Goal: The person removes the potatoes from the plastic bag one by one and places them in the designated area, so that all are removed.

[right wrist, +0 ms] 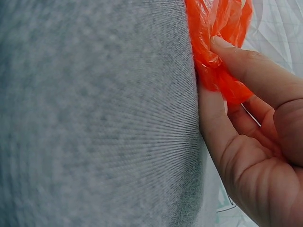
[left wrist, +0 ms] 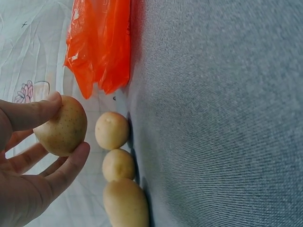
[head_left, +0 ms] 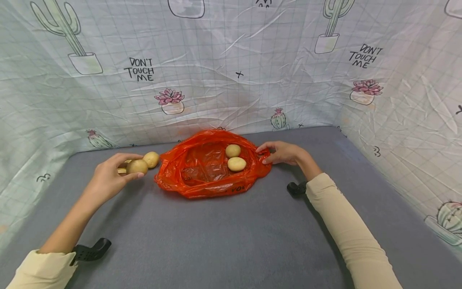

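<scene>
Between the thumb and fingers of my left hand (head_left: 111, 173) is a potato (left wrist: 64, 126), raised off the table left of the bag. Below it, three more potatoes (left wrist: 112, 130) lie in a row on the table in the left wrist view; in the head view the hand partly hides them. The red plastic bag (head_left: 205, 192) lies with its mouth spread wide, and two potatoes (head_left: 236, 163) rest inside toward its right end. At that right end my right hand (head_left: 285, 153) pinches the bag's edge between thumb and fingers.
The grey cloth-covered table (head_left: 223, 237) extends in front of the bag. Behind and on both sides hangs a white curtain (head_left: 223, 60) printed with cacti and words. A black wrist strap mount (head_left: 93, 249) sits on the left wrist, another (head_left: 296, 189) on the right.
</scene>
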